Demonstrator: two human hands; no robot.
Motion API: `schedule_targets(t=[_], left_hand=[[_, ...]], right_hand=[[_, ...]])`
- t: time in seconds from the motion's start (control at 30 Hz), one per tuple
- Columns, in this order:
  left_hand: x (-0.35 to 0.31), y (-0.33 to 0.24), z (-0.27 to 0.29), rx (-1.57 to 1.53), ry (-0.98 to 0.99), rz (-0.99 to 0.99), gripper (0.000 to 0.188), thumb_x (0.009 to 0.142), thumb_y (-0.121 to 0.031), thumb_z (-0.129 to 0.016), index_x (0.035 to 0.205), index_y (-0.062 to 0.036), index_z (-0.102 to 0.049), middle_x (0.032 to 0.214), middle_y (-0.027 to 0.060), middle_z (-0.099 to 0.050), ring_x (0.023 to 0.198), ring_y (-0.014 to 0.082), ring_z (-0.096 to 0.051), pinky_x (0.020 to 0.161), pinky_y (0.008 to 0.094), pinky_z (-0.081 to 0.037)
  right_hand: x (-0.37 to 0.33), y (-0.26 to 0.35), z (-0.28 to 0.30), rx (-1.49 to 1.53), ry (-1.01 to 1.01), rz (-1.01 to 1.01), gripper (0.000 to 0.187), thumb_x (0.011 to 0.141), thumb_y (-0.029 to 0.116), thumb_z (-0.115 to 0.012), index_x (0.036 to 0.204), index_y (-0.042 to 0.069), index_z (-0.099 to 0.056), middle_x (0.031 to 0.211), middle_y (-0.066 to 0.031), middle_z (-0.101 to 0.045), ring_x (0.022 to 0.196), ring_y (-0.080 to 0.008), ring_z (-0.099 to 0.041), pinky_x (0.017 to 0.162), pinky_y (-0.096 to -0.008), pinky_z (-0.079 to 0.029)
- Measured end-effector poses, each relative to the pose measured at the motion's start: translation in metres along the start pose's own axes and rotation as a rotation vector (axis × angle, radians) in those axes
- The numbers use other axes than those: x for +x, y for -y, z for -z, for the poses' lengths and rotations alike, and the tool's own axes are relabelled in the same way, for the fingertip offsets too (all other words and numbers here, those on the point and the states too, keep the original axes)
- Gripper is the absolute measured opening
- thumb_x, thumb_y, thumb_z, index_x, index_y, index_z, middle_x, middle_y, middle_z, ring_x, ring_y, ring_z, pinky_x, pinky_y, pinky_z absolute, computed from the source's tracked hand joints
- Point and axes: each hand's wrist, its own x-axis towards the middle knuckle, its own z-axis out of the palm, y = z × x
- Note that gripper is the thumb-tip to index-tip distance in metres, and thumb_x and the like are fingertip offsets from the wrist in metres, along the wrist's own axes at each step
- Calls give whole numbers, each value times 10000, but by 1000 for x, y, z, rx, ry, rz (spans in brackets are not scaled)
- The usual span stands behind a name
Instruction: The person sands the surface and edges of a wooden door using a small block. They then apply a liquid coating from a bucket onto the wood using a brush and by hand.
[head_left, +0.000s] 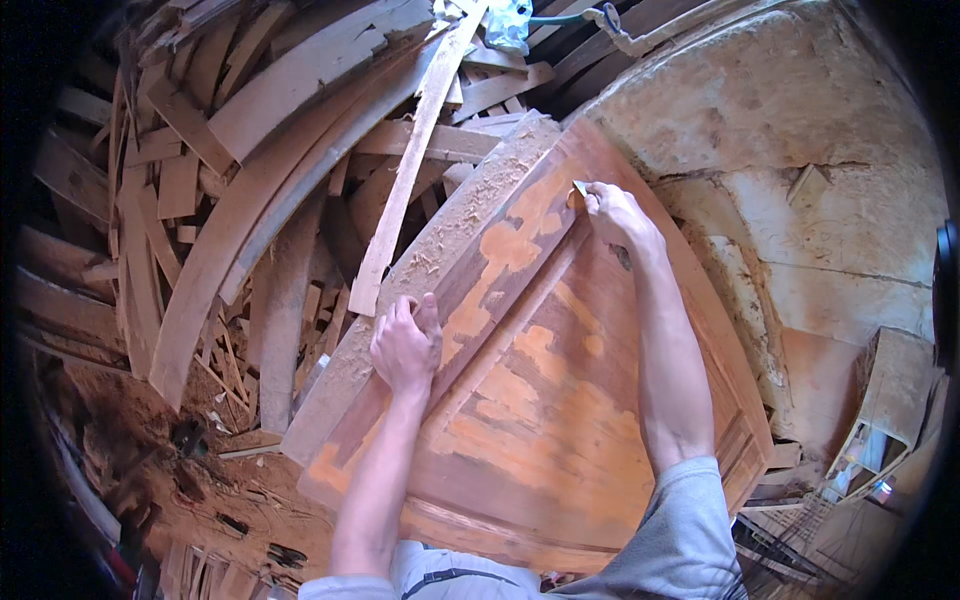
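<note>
while wood scraps lie heaped, orange patches mottle the panel.

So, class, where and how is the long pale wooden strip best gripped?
Probably grip the strip by its near end, across its narrow width, coming from the person's side: that end lies beside the left hand; the rest extends away over scrap wood.

Woodwkg. wkshp — offcuts, shavings
</note>
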Motion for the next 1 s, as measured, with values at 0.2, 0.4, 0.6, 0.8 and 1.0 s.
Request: schedule_targets(t=[0.2, 0.4, 0.6, 0.8, 1.0], left_hand=[[-1, 5, 4, -5, 22, 23, 506, 996, -535, -441, 908, -77, -636, 899, 149, -695, 868, 352, -662, 765, 475, -505], [0, 3, 2, 3, 31, 18, 513, 991, -546, -444, 904, -79, -637, 903, 145, -696, 876, 351, -661, 765, 475, -504], [0, -3, 0, -8, 42, 6, 544, 990, -570, -421, 920, -75, -636, 900, 151, -694, 881, 346, -662, 776, 468, -506], [0, 6, -1, 20, 22, 21, 546, 991, -569, -419, 924, -73, -639, 895, 156, -696, 871, 352, -664, 768, 470, -509], [0, 0, 3, 14, 36, 11, 536, 992, -561, -429, 927, -74, -643, 886, 153, -696, 859, 353, -667, 752, 475, -512]], right_hand=[[-42, 15, -16, -68, 248, 123, 349, 979, 263, -490, 1248, 100, -640, 1101, -220, -691, 910, -381, -698, 791, -443, -561], [-33, -46, -46, 185, -232, 315, 403, 1005, 253, -557, 1389, 131, -532, 1114, -230, -673, 1002, -348, -675, 887, -414, -512], [0, -82, -79, 125, -506, 518, 338, 1010, 232, -540, 1314, 85, -555, 968, -249, -668, 883, -426, -649, 776, -495, -516], [-31, -72, -31, 168, -177, 281, 353, 992, 198, -546, 1333, 108, -565, 974, -263, -674, 828, -387, -685, 762, -471, -525], [11, -24, -9, 94, -121, 29, 391, 1020, 278, -426, 1336, 102, -573, 1141, -251, -670, 1011, -384, -673, 857, -462, -518]])
